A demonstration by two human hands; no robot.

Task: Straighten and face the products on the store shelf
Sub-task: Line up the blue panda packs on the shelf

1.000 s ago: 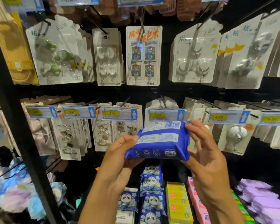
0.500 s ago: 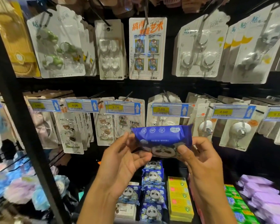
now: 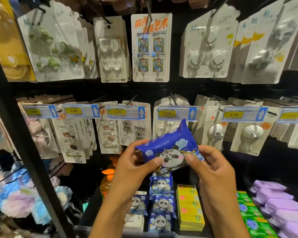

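Head view: blue panda pack (image 3: 169, 150) held tilted, panda face toward the camera, directly above the shelf row of matching packs (image 3: 162, 201). Probably being oriented to join that row. Left hand (image 3: 131, 169) grip: thumb and fingers pinch the pack's left end. Right hand (image 3: 213, 169) grip: pinches its right end.

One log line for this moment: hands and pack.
blue panda pack: lifted, tilted, panda side facing camera | left hand: pinches it | right hand: pinches it | shelf packs: row below | placed: not yet
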